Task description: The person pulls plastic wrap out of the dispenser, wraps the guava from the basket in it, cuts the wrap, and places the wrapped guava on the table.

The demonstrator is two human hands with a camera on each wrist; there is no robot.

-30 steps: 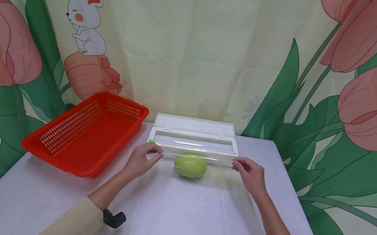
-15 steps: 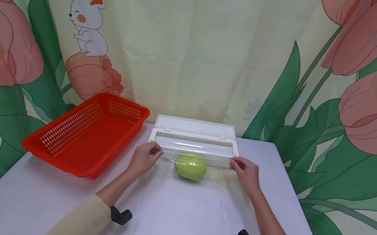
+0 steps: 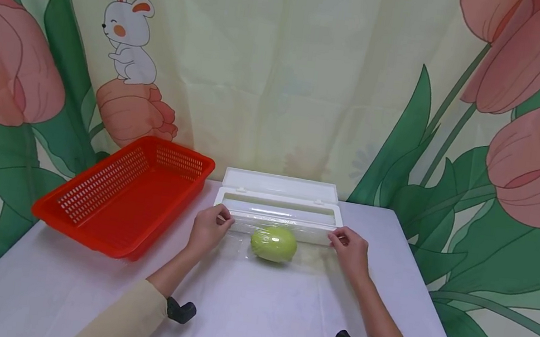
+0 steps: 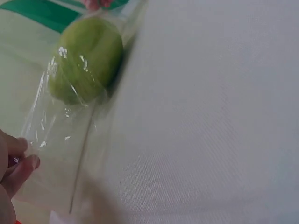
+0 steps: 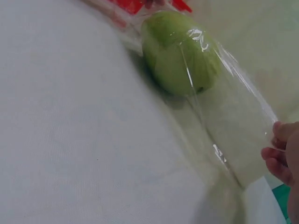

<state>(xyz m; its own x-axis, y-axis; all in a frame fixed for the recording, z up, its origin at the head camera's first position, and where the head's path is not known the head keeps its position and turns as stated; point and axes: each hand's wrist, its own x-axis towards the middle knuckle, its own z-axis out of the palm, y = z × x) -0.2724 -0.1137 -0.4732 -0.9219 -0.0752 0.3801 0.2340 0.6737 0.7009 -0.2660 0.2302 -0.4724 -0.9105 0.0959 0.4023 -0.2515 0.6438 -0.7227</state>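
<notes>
A green oval fruit that looks like a mango (image 3: 273, 243) sits on the table in front of a white cling film dispenser (image 3: 281, 199). Clear cling film (image 4: 56, 123) stretches over its top, with shiny creases on both sides. At the film's left end, my left hand (image 3: 209, 227) pinches the edge between thumb and fingers. My right hand (image 3: 349, 251) pinches the opposite end, seen also in the right wrist view, where the film (image 5: 233, 100) runs taut from the fruit to the fingertips. Both hands are close to the dispenser's front corners.
A red plastic basket (image 3: 126, 224) with slotted sides stands on the left of the white-covered table (image 3: 261, 319). The dispenser's lid (image 3: 280, 185) is raised at the back. Behind hangs a curtain (image 3: 271, 78) printed with tulips and a rabbit.
The film has come down onto the fruit and its ends have been lowered beside it. My right hand has shifted slightly left; both hands keep their pinch. The view has tilted up slightly.
</notes>
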